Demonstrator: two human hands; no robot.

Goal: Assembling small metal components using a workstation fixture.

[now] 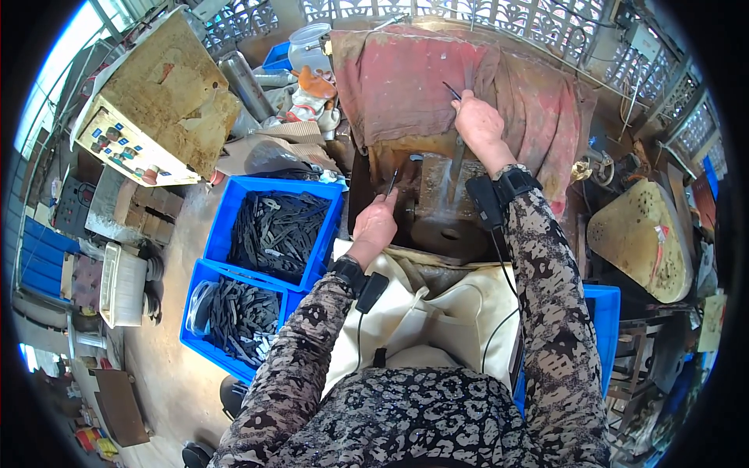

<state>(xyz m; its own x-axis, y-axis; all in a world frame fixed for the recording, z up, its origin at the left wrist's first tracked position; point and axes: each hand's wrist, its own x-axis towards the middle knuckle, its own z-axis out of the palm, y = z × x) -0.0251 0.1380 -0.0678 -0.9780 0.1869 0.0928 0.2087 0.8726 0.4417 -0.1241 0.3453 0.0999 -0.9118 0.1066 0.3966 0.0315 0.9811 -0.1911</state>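
Note:
My left hand (374,225) is closed on a thin dark strip (392,181) that points up and away past the fingertips. It is over the left side of the machine's open well, in front of my apron. My right hand (478,125) reaches farther forward, to the red cloth, its fingers pinching another thin dark strip (451,90) whose end sticks out to the upper left. Below and between the hands is a round dark wheel (445,236) with a central hole. Behind it stands a worn, wet-looking metal block (437,183).
Two blue bins, a far one (221,234) and a near one (193,312), stand at left, full of dark strips. A stained red cloth (413,86) drapes the machine. A control box (160,101) is far left, a stained pale panel (644,238) at right. A cream apron (460,312) covers my lap.

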